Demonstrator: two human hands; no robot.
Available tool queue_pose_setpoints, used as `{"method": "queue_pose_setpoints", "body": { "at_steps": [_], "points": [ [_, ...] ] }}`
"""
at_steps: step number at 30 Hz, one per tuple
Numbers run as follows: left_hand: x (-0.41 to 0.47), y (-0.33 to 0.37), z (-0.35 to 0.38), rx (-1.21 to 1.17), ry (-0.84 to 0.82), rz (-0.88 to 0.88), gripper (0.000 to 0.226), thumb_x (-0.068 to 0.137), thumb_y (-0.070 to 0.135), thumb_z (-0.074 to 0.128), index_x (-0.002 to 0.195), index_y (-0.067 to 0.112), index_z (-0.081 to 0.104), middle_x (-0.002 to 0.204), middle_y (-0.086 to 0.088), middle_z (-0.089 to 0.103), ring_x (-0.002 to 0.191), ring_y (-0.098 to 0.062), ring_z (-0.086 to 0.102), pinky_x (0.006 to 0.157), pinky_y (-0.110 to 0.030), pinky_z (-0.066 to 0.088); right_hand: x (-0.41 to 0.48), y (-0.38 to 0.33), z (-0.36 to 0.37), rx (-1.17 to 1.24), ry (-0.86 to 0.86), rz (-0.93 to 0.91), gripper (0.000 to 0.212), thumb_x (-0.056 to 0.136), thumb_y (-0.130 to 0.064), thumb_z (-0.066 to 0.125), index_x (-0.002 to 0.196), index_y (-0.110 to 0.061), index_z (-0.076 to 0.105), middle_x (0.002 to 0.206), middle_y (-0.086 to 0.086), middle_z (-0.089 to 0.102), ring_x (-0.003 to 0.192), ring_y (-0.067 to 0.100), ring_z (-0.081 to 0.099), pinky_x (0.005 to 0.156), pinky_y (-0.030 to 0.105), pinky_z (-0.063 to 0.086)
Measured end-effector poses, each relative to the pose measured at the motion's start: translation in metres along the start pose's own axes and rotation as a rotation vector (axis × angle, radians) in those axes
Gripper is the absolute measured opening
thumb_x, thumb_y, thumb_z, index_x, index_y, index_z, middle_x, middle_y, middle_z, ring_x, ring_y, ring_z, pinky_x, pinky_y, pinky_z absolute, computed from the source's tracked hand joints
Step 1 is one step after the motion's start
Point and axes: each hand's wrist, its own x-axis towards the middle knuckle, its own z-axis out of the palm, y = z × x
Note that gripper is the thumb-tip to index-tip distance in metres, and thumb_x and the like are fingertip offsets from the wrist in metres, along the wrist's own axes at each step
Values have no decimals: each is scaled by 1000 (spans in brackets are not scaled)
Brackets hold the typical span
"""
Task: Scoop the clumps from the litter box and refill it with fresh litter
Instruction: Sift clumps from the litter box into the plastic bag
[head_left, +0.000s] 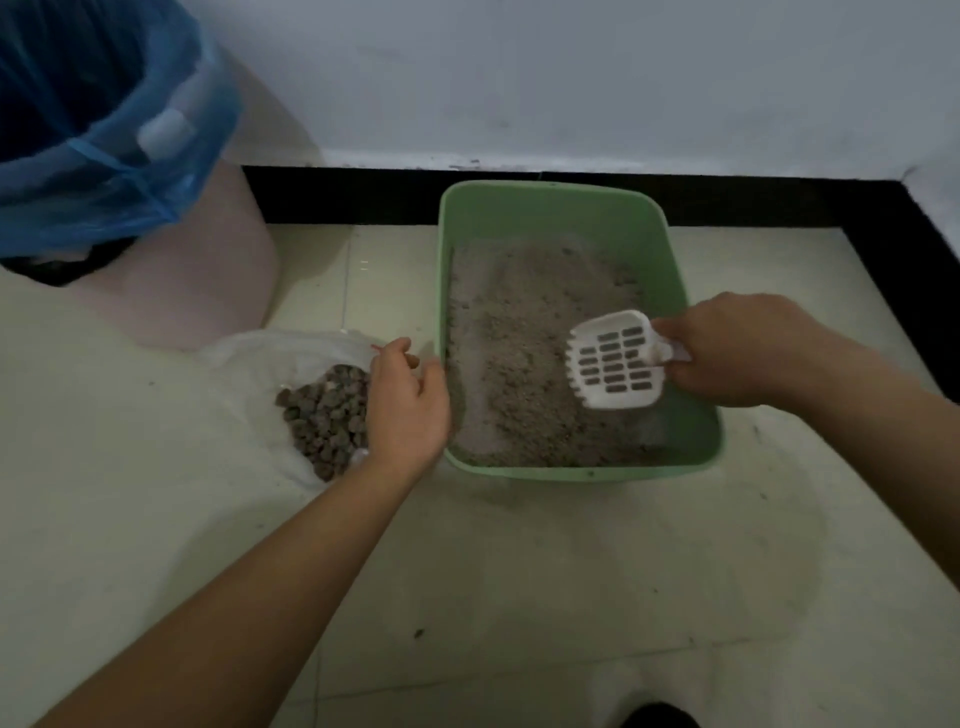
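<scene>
Left forearm reaches in, left hand (408, 402) fingers curled at the bag's edge; pinching it or not, can't tell. Green litter box (550, 208) sits just right of those fingers, grey litter (519, 322) thin and patchy. White bag (260, 353) beneath them holds dark clumps (324, 415). Right hand (737, 353) fingers clench the white slotted scoop (613, 361), empty, over the litter.

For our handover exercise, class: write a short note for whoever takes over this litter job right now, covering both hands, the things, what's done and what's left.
Left grip: at the edge of the white bag; whether it pinches it is unclear.
Right grip: holds the white scoop, empty, over the litter in the green box.
Done: clumps lie in the bag.
Left: check for more clumps, refill; no fresh litter in view.
</scene>
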Motion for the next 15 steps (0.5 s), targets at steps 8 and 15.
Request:
{"method": "queue_pose_setpoints", "body": {
  "at_steps": [8,15],
  "points": [
    [1,4,36,108,87,-58,37,105,25,33,120,3,59,108,-17,55,100,-27,51,75,-28,29,20,-1,34,-147,-64,-67,31,83,-51,64,82,-20,60,63,-4,54,59,14,58,59,29,54],
    [-3,7,37,-2,121,-148,40,105,29,35,123,6,62,121,-15,56,115,-25,51,91,-21,31,45,-6,76,371,-223,-135,46,84,-64,59,68,-21,59,64,-5,58,61,11,58,59,28,52]
  ]
}}
